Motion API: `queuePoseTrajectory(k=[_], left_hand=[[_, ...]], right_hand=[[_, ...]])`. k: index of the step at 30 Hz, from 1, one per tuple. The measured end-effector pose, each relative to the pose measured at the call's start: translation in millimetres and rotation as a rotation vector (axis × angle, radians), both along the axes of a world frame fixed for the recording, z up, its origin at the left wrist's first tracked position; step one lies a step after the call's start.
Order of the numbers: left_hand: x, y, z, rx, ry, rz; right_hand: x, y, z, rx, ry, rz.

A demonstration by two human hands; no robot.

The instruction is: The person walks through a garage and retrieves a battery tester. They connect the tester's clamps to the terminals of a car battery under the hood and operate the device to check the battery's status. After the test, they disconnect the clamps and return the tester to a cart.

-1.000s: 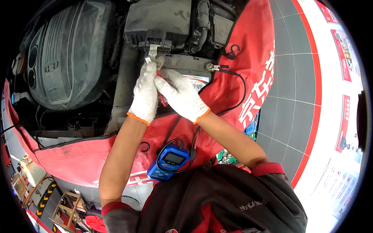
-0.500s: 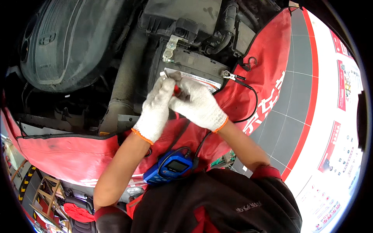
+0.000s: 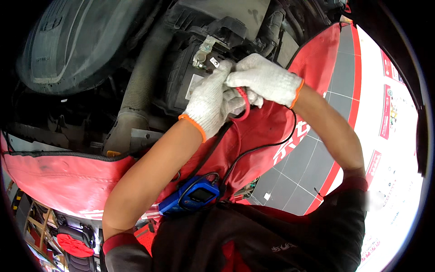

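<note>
**Ana:** Under the raised bonnet, red fender cover (image 3: 68, 181) draped over the car's edge, engine cover (image 3: 77, 41) far out past the left hand (image 3: 209, 103). Both gloved hands meet at the battery (image 3: 183, 81).

**Ben:** Grip?

**Ana:** Left hand closed around the red clamp (image 3: 242, 103); right hand (image 3: 265, 78) folded over it from above, fingers pressed together. Clamp sits between the palms, just short of the battery terminal (image 3: 202, 49).

**Ben:** So, clipping on?

**Ana:** Looks that way. Next likely calls for opening the clamp and biting that post squarely.

**Ben:** Obstacles?

**Ana:** Black lead (image 3: 267, 145) trails beneath the right wrist to the blue tester (image 3: 192, 197) near the person's chest; hose (image 3: 136, 86) crowds the left.
</note>
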State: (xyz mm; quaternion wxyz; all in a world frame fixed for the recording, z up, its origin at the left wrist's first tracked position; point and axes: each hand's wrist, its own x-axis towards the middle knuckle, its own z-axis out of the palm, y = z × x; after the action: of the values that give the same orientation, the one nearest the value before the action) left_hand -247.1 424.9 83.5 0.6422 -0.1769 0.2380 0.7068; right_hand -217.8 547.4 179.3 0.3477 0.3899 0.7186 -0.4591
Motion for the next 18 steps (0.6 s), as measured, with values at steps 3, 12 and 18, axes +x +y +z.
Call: queuePoseTrajectory(k=[3,12,18], left_hand=[[-7,6,-2,0.022,-0.092,0.016],[-11,-4,-4,0.097,-0.103,-0.014],[-6,-5,-12,-0.015,-0.076,0.055]], right_hand=[[-20,4,8,0.037,-0.084,0.074],[-20,17,-24,0.03,0.091,0.283],[-18,-5,-31,0.045,-0.01,-0.205]])
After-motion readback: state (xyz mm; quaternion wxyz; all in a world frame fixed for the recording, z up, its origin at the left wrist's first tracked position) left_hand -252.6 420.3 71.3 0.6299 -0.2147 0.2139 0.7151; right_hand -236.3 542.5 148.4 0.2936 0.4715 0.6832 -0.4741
